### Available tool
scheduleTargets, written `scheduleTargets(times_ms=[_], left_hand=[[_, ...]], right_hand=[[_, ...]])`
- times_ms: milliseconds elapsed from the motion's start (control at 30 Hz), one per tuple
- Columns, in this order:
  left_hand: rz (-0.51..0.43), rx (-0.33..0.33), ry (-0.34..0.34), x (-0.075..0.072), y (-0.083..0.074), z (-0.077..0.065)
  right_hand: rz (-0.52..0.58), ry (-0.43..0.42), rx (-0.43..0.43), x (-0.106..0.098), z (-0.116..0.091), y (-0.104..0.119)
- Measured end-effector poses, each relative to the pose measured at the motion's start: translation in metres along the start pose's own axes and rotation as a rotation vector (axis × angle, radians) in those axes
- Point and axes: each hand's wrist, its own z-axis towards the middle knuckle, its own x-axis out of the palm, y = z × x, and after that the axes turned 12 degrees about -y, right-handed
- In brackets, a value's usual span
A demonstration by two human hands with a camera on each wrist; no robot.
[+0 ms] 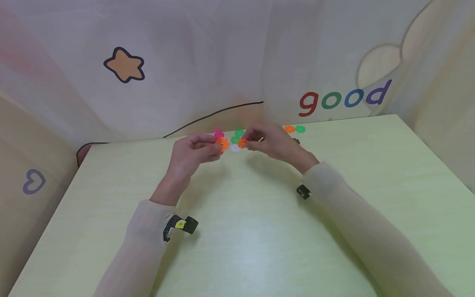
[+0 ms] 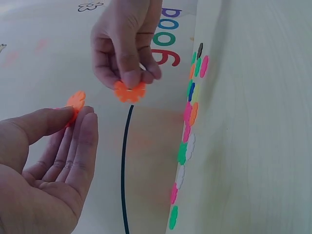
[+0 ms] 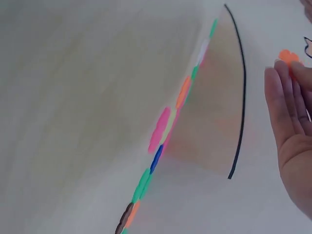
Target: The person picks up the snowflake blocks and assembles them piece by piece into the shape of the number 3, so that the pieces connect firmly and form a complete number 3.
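My left hand (image 1: 189, 154) pinches an orange notched plastic disc (image 1: 223, 144) between thumb and fingers. Close to its right, my right hand (image 1: 276, 142) pinches a second orange disc (image 1: 242, 143) by its edge. The left wrist view shows the two discs apart, the left one (image 2: 75, 105) turned nearly edge-on and the right one (image 2: 130, 91) facing the camera. Both hands are raised over the far edge of the table. Green discs (image 1: 238, 136) and a white disc (image 1: 234, 147) show between the hands, and a pink disc (image 1: 219, 133) shows just behind the left one.
Several more discs lie along the table's back edge, among them an orange disc (image 1: 289, 129), a green disc (image 1: 300, 129) and a dark blue disc (image 3: 156, 159). Behind the pale table (image 1: 237, 231) hangs a printed curtain (image 1: 208, 62). Each wrist wears a strap with a small camera.
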Motion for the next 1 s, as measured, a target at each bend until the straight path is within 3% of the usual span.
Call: scheduleTargets(times_ms=[300,533,1000], left_hand=[[-0.05,0.004,-0.02,0.002,-0.003,-0.002],[-0.061,-0.015,-0.024,0.004,-0.003,-0.005],[-0.078,-0.014,-0.022,0.007,0.0,-0.004]], right_hand=[[0.1,-0.158,-0.163,0.007,-0.017,0.016],[0.093,-0.239,-0.252,0.011,-0.022,0.019],[0.147,-0.273,-0.392,0.016,-0.025,0.018]])
